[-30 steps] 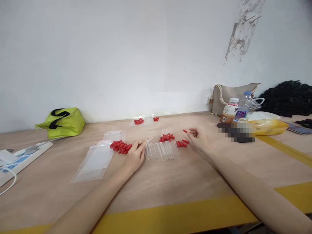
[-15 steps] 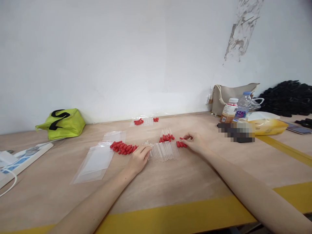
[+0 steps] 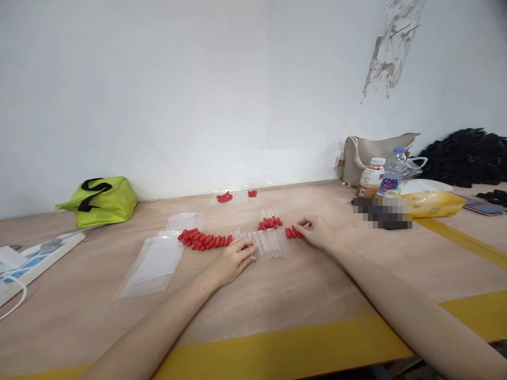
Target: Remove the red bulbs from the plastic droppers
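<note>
A row of clear glass tubes (image 3: 270,243) lies on the wooden table (image 3: 277,295). My left hand (image 3: 232,259) rests palm down at the row's left end, fingers stretched onto the tubes. Red rubber caps (image 3: 204,240) lie in a heap just left of it. My right hand (image 3: 319,231) sits at the row's right end, fingers curled and pinching at a small cluster of red caps (image 3: 292,232). More capped tubes (image 3: 270,220) lie just behind the row.
Clear plastic bags (image 3: 158,258) lie to the left, another bag with red caps (image 3: 233,197) near the wall. A lime-green bag (image 3: 99,200) sits far left. Bottles (image 3: 374,177), a beige tote (image 3: 376,155), a yellow packet (image 3: 433,203) and a black heap (image 3: 467,155) stand at the right.
My right hand came down from holding a red cap in the air to the caps at the row's right end. My left hand slid right and flattened onto the tubes.
</note>
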Demonstrator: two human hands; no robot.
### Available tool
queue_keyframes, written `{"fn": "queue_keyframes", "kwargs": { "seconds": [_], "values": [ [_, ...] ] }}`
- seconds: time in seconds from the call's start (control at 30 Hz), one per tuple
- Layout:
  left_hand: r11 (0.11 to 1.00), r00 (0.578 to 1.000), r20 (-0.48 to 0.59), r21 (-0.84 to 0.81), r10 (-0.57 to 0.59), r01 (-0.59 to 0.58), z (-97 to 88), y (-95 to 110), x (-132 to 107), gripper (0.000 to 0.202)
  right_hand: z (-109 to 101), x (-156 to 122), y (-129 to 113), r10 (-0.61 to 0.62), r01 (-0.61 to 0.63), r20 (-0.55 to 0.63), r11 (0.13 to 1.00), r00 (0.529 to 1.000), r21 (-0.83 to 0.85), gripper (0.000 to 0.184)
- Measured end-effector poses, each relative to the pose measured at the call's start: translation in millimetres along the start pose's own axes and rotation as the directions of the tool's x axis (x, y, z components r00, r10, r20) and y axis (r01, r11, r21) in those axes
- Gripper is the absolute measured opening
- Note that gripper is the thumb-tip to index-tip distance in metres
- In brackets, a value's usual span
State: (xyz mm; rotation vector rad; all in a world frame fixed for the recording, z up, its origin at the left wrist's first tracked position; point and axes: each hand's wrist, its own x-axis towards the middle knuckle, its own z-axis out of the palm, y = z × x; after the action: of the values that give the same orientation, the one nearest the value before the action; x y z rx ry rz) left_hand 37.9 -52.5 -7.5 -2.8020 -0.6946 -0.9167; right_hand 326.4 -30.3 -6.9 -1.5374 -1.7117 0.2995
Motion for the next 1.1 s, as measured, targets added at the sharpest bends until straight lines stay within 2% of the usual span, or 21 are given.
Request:
{"fn": "queue_keyframes", "kwargs": {
  "seconds": [0.13, 0.27, 0.43, 0.63, 0.8, 0.97, 1.1],
  "values": [
    [0.998, 0.999, 0.045, 0.063, -0.002, -0.001, -3.1, 1, 1, 0.029, 1, 0, -2, 0.028, -0.028, -0.039, 1.000, 0.999, 0.014, 0.018],
    [0.988, 0.992, 0.118, 0.150, -0.052, 0.034, -8.6, 3, 2, 0.033, 4, 0, -5, 0.049, -0.048, -0.063, 0.998, 0.997, 0.028, 0.018],
    [0.989, 0.985, 0.149, 0.129, -0.084, 0.065, -14.5, 5, 3, 0.035, 7, 2, -15, 0.039, -0.039, -0.027, 0.999, 0.999, 0.017, 0.017],
    [0.991, 0.979, 0.173, 0.097, -0.110, 0.094, -14.8, 3, 2, 0.036, 15, 18, -33, 0.037, -0.042, -0.034, 0.987, 0.999, -0.152, 0.020],
    [0.991, 0.968, 0.219, 0.077, -0.120, 0.106, -15.1, -1, -3, 0.035, 28, 36, -48, 0.145, -0.145, -0.016, 0.963, 0.989, -0.227, 0.027],
    [0.993, 0.981, 0.162, 0.057, -0.108, 0.100, -16.2, -2, -8, 0.036, 38, 45, -54, 0.284, -0.261, 0.025, 0.910, 0.959, -0.322, 0.032],
    [0.993, 0.989, 0.088, 0.040, -0.117, 0.113, -13.5, -3, -11, 0.035, 45, 47, -55, 0.301, -0.283, 0.012, 0.908, 0.953, -0.311, 0.028]
  ]
}}
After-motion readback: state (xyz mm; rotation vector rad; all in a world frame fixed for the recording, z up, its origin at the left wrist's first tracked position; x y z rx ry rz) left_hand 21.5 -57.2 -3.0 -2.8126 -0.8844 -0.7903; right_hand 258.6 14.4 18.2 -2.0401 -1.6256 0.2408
